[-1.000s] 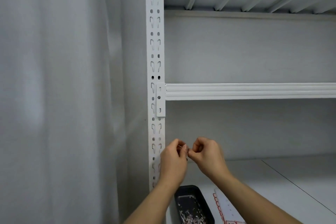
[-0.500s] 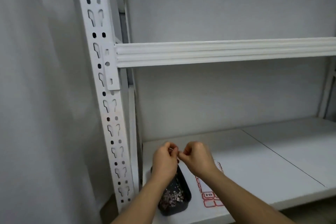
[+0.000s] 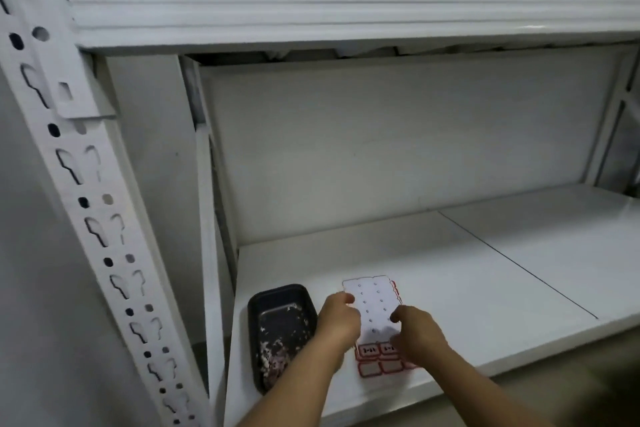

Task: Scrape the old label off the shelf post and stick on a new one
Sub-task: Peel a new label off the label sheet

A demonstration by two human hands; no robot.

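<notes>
The white slotted shelf post (image 3: 86, 191) runs down the left; I see no label on it. A label sheet (image 3: 375, 305) with red-bordered labels in its lower rows lies on the lower shelf (image 3: 485, 288). My left hand (image 3: 337, 321) hovers at the sheet's left edge with its fingers curled; what it holds is hidden. My right hand (image 3: 417, 331) is over the sheet's lower right part, fingertips curled down toward the labels; whether it pinches one is unclear.
A black tray (image 3: 266, 298) with pale and reddish scraps stands on the shelf, left of the sheet. A white beam (image 3: 346, 7) crosses overhead. The shelf's back panel (image 3: 381, 149) is bare. A seam (image 3: 519, 267) divides the shelf board.
The view has dropped from the post to the lower shelf. My hands, which were pinching something small together, have parted and come down over the label sheet.
</notes>
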